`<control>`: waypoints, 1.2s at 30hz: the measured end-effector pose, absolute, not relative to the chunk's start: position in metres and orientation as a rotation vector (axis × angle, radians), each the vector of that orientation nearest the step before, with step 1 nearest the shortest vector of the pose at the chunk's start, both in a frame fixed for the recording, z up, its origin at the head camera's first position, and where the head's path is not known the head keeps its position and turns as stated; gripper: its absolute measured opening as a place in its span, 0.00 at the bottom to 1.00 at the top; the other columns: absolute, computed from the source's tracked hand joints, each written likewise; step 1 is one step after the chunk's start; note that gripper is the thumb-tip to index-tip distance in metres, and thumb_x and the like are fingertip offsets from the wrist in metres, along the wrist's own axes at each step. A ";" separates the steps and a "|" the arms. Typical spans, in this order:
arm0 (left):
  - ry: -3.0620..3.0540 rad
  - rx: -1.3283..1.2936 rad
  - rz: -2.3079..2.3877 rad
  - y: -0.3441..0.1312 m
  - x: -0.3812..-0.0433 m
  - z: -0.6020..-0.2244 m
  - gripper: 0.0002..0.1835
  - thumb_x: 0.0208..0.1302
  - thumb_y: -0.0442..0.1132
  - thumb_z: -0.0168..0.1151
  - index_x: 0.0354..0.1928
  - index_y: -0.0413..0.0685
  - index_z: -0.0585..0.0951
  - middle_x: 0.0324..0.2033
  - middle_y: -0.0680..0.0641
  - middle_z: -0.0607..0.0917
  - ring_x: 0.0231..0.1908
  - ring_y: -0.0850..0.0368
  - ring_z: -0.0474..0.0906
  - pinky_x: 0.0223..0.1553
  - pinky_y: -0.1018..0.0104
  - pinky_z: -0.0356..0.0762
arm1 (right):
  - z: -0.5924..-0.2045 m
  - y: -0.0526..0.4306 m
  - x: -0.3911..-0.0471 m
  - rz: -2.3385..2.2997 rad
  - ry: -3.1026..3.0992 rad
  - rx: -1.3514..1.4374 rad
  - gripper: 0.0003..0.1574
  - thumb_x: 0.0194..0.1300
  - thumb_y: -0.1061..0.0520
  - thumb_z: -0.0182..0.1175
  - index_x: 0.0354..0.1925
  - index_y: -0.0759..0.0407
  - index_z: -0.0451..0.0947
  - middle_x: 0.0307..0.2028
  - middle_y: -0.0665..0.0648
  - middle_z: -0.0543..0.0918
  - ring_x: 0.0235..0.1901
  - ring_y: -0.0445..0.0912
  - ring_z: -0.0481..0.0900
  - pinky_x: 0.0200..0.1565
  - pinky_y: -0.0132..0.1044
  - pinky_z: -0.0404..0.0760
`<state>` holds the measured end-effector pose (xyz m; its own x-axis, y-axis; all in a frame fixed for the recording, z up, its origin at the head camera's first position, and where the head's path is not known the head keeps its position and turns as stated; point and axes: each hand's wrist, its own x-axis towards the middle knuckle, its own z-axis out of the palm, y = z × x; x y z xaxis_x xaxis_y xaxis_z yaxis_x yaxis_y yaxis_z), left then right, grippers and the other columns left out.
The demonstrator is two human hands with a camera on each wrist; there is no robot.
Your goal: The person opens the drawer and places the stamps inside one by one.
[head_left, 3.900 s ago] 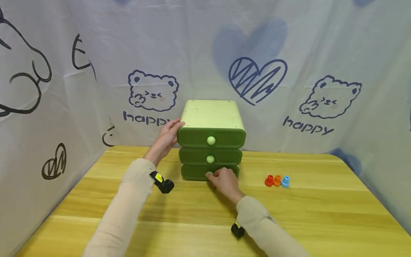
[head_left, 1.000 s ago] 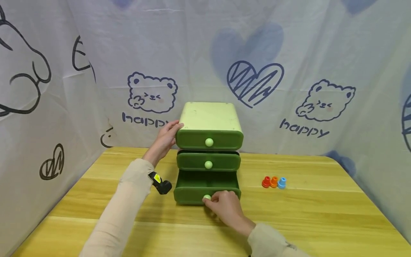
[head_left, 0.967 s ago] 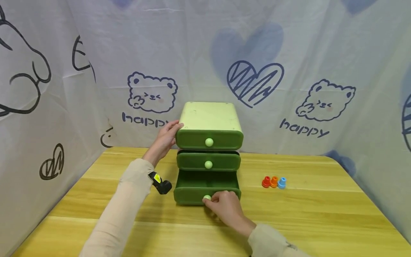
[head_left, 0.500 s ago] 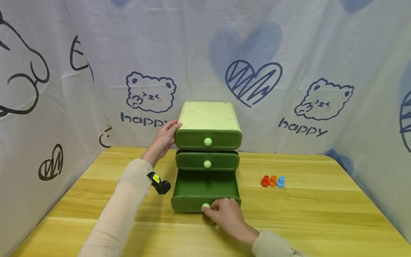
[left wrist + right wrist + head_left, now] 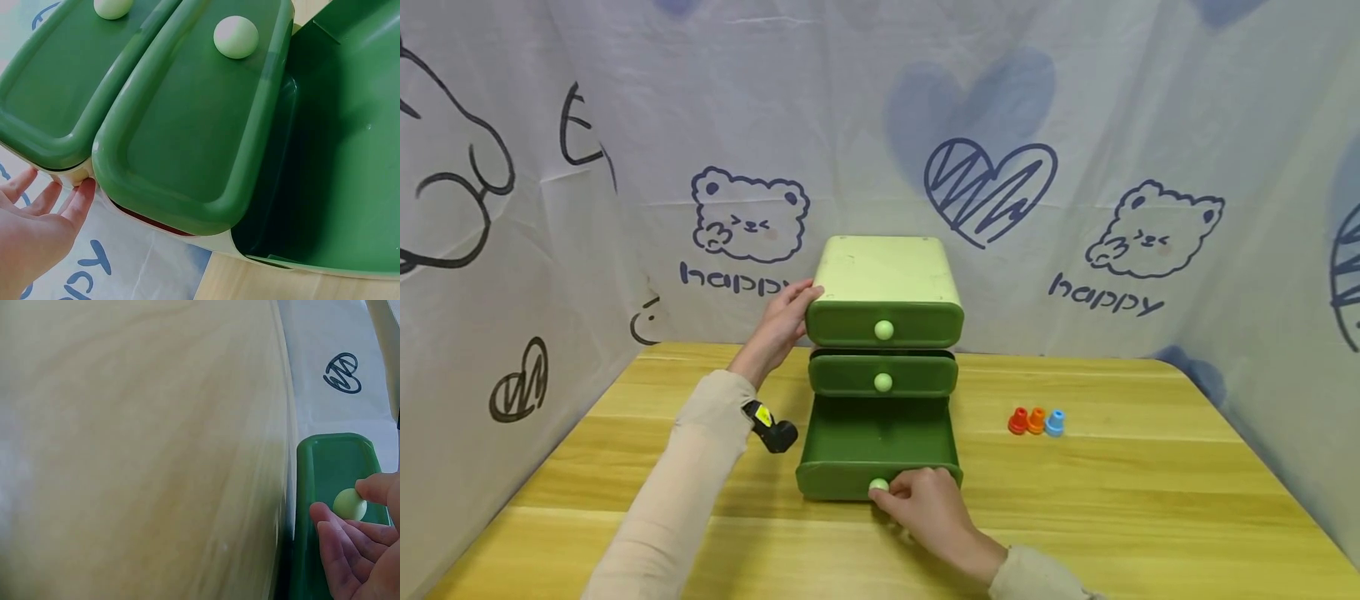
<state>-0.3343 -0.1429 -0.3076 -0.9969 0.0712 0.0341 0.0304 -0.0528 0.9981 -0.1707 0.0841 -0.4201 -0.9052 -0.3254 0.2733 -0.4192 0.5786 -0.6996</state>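
A small three-drawer cabinet (image 5: pixel 887 265) with a pale green top and dark green fronts stands on the wooden table. My left hand (image 5: pixel 778 325) rests against its left side near the top front corner, fingertips touching the shell just behind the drawer fronts in the left wrist view. The bottom drawer (image 5: pixel 880 429) is pulled far out, its green floor bare. My right hand (image 5: pixel 934 510) pinches that drawer's round pale knob (image 5: pixel 349 505) between thumb and fingers. The middle drawer (image 5: pixel 187 125) sticks out slightly, and the top drawer (image 5: pixel 925 325) sits in its slot.
To the right of the cabinet, red (image 5: pixel 1018 422), orange (image 5: pixel 1036 422) and blue (image 5: pixel 1055 423) small stepped plastic pieces stand in a row on the table (image 5: pixel 1150 467). A printed cloth (image 5: pixel 880 108) hangs behind and at both sides.
The bottom drawer has come out from its slot toward me, with my right hand on its knob. The middle drawer has slid forward a little. My left hand stays at the cabinet's side.
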 end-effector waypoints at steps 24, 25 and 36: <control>2.122 0.129 2.264 -0.143 -0.334 -0.308 0.34 0.71 0.45 0.52 0.74 0.42 0.56 0.71 0.40 0.56 0.68 0.48 0.58 0.64 0.60 0.65 | -0.382 0.117 -0.170 1.293 -2.704 0.757 0.08 0.63 0.58 0.64 0.36 0.64 0.85 0.28 0.53 0.86 0.27 0.39 0.81 0.30 0.29 0.81; 2.124 0.132 2.260 -0.143 -0.334 -0.308 0.34 0.71 0.46 0.52 0.74 0.42 0.55 0.71 0.40 0.56 0.68 0.48 0.58 0.65 0.60 0.65 | -0.379 0.123 -0.173 1.277 -2.702 0.740 0.08 0.63 0.59 0.64 0.37 0.64 0.85 0.28 0.52 0.86 0.27 0.40 0.81 0.30 0.29 0.81; 2.127 0.130 2.266 -0.143 -0.335 -0.308 0.34 0.71 0.45 0.52 0.73 0.41 0.56 0.71 0.40 0.57 0.67 0.49 0.59 0.64 0.61 0.66 | -0.352 0.201 -0.216 1.051 -2.686 0.412 0.08 0.62 0.64 0.63 0.40 0.66 0.82 0.32 0.55 0.84 0.33 0.49 0.81 0.33 0.39 0.81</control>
